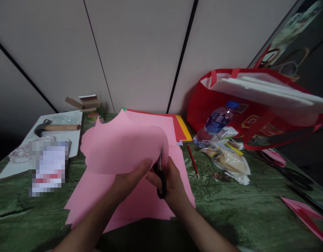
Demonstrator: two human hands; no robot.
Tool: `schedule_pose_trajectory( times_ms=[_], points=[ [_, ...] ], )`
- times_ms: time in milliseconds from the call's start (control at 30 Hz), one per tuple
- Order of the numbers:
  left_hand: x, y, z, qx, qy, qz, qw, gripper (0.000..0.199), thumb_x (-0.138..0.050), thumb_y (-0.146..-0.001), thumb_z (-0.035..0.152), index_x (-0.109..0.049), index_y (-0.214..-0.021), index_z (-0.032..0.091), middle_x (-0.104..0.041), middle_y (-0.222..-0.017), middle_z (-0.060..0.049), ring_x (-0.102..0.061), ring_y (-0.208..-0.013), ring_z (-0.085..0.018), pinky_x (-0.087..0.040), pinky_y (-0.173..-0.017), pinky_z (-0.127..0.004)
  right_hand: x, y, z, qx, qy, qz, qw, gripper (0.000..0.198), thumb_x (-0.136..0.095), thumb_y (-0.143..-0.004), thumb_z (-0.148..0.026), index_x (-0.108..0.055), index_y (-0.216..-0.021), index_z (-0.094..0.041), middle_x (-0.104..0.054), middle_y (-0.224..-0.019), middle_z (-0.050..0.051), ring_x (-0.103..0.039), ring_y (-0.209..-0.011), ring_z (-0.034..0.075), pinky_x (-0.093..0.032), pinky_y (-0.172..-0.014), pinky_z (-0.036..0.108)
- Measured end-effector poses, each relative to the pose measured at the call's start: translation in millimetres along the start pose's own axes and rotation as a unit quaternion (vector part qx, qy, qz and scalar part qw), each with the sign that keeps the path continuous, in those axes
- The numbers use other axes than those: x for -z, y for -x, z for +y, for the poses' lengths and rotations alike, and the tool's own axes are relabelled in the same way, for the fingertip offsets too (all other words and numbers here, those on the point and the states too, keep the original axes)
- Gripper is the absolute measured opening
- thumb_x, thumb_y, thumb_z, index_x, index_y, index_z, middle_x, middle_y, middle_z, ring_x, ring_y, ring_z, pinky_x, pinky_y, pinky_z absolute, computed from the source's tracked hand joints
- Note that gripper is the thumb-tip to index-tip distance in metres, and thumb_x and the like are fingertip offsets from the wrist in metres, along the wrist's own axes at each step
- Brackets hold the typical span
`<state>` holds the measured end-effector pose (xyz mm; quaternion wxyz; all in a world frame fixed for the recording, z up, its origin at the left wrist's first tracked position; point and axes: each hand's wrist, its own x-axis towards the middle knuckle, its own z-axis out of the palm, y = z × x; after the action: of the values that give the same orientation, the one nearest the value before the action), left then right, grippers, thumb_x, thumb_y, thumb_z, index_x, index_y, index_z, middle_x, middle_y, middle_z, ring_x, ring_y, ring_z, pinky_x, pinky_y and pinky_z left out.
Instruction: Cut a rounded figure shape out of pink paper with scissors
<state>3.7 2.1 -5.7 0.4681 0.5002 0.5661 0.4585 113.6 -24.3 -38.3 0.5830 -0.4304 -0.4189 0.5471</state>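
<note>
My left grip (130,180) pinches the near edge of a curved pink sheet (124,150), thumb on top; my right grip (175,187) is wrapped around the black-handled scissors (161,175), fingers at the handles. The sheet is raised over a stack of pink paper (148,204) on the green bench (219,210), its right end bending round beside the blades. I cannot tell how far apart the 2 blades are.

To cut this well, I judge, I should hold the paper taut just beside the blades and feed it round with my left, rather than twist my right wrist. Long, smooth strokes should avoid nicks along the curve. My left thumb sits near the cutting line, and the stack beneath could get snipped too.
</note>
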Motion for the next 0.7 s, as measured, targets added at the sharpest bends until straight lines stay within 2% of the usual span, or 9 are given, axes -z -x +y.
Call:
schedule_pose_trajectory(
  times_ms=[167, 333, 467, 700],
  points=[
    [5.3, -4.8, -3.7, 0.010, -0.024, -0.040, 0.999, 0.024, -0.066, -0.066, 0.034, -0.067, -0.084, 0.018, -0.071, -0.093, -0.009, -0.064, -0.094, -0.028, -0.051, -0.084, -0.042, -0.5, 0.9, -1.2, -0.008, -0.006, -0.002, 1.000, 0.038, -0.072, -0.065, -0.024, -0.044, -0.091, -0.022, -0.050, -0.066, -0.006, -0.044, -0.057, 0.011, -0.035, -0.049, 0.023],
    [6.9, -6.5, -7.0, 0.008, -0.016, -0.033, 0.999, 0.022, -0.066, -0.067, 0.035, -0.067, -0.081, 0.019, -0.071, -0.090, -0.008, -0.064, -0.091, -0.027, -0.051, -0.085, -0.043, -0.6, 0.4, -1.6, -0.014, -0.002, -0.002, 1.000, 0.040, -0.073, -0.064, -0.023, -0.044, -0.091, -0.021, -0.052, -0.065, -0.006, -0.044, -0.054, 0.010, -0.037, -0.050, 0.025],
    [8.7, -9.9, -12.0, 0.000, -0.023, -0.053, 0.998, 0.020, -0.065, -0.067, 0.036, -0.065, -0.077, 0.019, -0.070, -0.083, -0.006, -0.065, -0.083, -0.024, -0.052, -0.079, -0.039, -0.1, 0.3, -2.7, -0.023, 0.005, 0.005, 1.000, 0.040, -0.073, -0.064, -0.026, -0.044, -0.092, -0.021, -0.054, -0.064, -0.006, -0.046, -0.053, 0.011, -0.038, -0.050, 0.025],
    [8.9, -14.3, -17.6, -0.015, -0.043, -0.020, 0.999, 0.019, -0.067, -0.064, 0.036, -0.060, -0.068, 0.019, -0.067, -0.070, -0.002, -0.064, -0.070, -0.020, -0.053, -0.067, -0.032, 0.6, 0.4, -1.3, -0.029, 0.013, 0.009, 0.999, 0.042, -0.073, -0.064, -0.027, -0.044, -0.093, -0.021, -0.054, -0.062, -0.006, -0.051, -0.053, 0.011, -0.038, -0.048, 0.024]
  ],
)
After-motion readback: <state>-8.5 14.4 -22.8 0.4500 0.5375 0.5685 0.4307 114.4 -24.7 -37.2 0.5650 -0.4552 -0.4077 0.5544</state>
